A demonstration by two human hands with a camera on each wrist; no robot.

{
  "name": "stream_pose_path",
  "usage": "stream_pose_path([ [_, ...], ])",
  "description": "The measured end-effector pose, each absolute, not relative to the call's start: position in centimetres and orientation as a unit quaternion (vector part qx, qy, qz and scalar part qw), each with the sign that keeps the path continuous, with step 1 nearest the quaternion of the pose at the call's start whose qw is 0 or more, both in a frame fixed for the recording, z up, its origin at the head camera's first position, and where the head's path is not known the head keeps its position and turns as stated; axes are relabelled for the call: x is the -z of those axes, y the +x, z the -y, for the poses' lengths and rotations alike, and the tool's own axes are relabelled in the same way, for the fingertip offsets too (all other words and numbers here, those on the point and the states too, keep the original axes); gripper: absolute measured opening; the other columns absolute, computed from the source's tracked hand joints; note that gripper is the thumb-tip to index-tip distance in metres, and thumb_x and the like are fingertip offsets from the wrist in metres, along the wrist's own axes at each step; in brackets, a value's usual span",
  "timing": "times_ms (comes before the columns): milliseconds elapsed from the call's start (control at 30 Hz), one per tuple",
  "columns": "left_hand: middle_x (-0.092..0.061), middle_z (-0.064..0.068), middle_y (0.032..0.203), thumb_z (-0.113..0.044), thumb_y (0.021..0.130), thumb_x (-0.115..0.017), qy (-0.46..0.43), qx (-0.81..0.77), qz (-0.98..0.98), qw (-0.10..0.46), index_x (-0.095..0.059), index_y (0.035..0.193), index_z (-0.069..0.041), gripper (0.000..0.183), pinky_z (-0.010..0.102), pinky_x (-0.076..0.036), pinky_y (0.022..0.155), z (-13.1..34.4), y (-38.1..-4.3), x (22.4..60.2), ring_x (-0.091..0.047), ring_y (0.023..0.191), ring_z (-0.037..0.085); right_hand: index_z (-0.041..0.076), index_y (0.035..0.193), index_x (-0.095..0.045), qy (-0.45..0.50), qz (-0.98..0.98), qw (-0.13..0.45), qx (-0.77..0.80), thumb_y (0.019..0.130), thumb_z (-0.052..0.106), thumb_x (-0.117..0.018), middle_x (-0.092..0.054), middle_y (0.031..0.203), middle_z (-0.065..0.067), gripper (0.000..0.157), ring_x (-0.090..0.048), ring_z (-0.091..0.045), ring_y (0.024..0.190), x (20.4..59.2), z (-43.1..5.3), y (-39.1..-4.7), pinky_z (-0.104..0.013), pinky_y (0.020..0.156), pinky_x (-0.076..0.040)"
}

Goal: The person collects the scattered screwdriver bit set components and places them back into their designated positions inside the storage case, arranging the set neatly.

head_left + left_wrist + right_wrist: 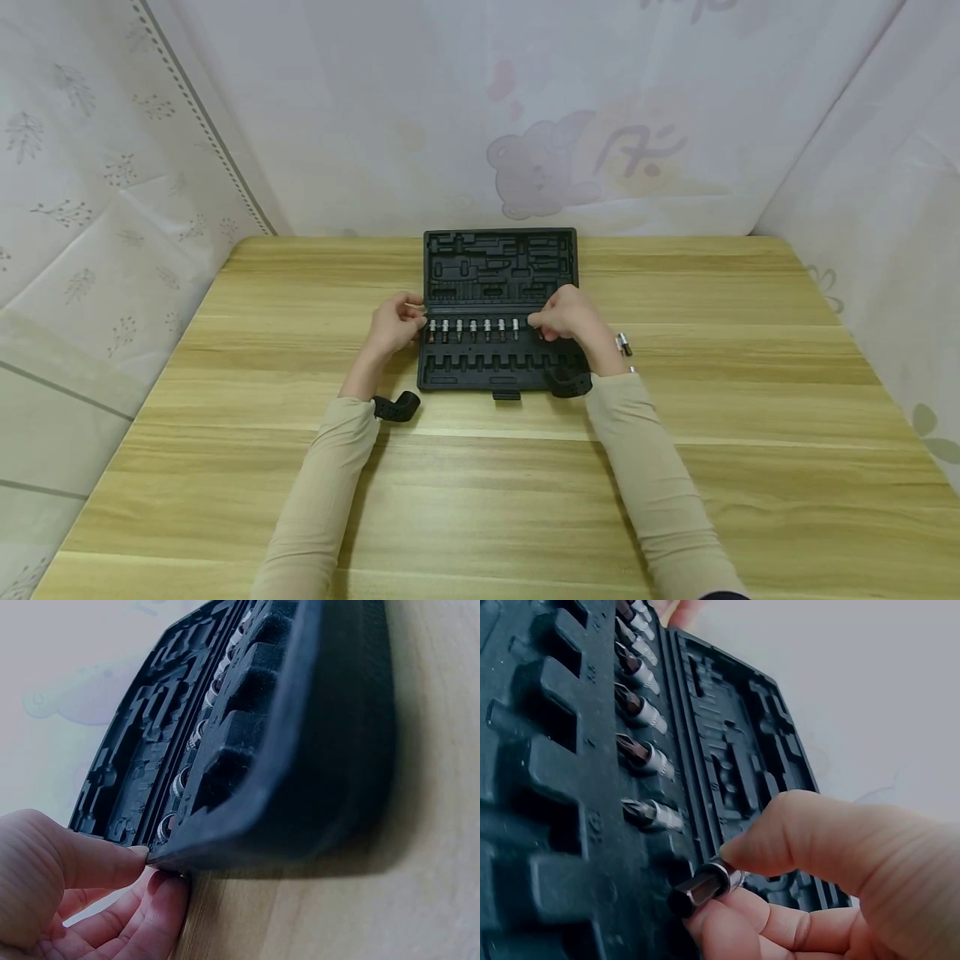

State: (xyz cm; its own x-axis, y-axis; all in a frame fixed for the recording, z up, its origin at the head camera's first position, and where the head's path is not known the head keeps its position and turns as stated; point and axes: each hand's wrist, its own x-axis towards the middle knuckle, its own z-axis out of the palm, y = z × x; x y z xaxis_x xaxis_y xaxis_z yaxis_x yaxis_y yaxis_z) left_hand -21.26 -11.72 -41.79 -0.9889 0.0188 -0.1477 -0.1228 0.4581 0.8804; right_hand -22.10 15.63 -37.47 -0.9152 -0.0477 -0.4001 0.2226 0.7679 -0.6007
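A black bit socket case (480, 351) lies open on the table, its moulded lid (501, 267) folded back toward the wall. Several silver bit sockets (473, 329) stand side by side in its upper row. At the case's left side, my left hand (395, 323) pinches the edge, thumb (112, 861) on the rim and fingers lower down, in the left wrist view. Over the right end of that row, my right hand (567, 315) pinches a bit socket (718, 881) between thumb and fingers, dark tip pointing toward the case. The lower row of slots (480, 363) holds no sockets.
Loose bit sockets (624, 344) lie on the wooden table (480, 500) to the right of the case, partly behind my right wrist. A black wrist mount (397, 407) sticks out from my left sleeve, another (567, 383) overlaps the case's front right corner.
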Motion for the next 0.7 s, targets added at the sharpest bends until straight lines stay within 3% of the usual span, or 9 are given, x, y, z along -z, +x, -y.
stream_pose_path([
  [133,-0.062,0.018,0.098,0.002,0.089,-0.058,-0.028,-0.521,-0.851,0.066,-0.057,0.120,-0.001,0.032,0.025,-0.045,0.056,11.7,-21.3,41.9,-0.056,0.076,0.021,0.005,0.056,-0.064,0.048,-0.927,0.193,0.317,0.083,0.019,-0.066,-0.059,0.050,-0.002,0.031,-0.059,-0.014,0.051,37.6,-15.0,-22.2,-0.023,0.046,-0.037],
  [367,-0.062,0.018,0.099,0.001,0.089,-0.058,-0.027,-0.517,-0.853,0.065,-0.057,0.120,-0.001,0.032,0.025,-0.045,0.058,11.7,-21.3,41.8,-0.056,0.081,0.023,0.005,0.054,-0.065,0.031,-0.942,0.178,0.282,0.082,0.021,-0.066,-0.062,0.052,-0.005,0.032,-0.063,-0.020,0.056,37.8,-14.5,-22.2,-0.026,0.056,-0.044],
  [700,-0.062,0.019,0.099,0.002,0.088,-0.058,-0.025,-0.522,-0.850,0.063,-0.057,0.120,0.000,0.032,0.025,-0.046,0.058,11.8,-21.3,41.9,-0.056,0.079,0.022,-0.001,0.072,-0.067,0.047,-0.950,0.186,0.246,0.083,0.022,-0.067,-0.064,0.055,-0.007,0.025,-0.065,-0.021,0.057,37.5,-13.6,-22.5,-0.040,0.074,-0.052],
])
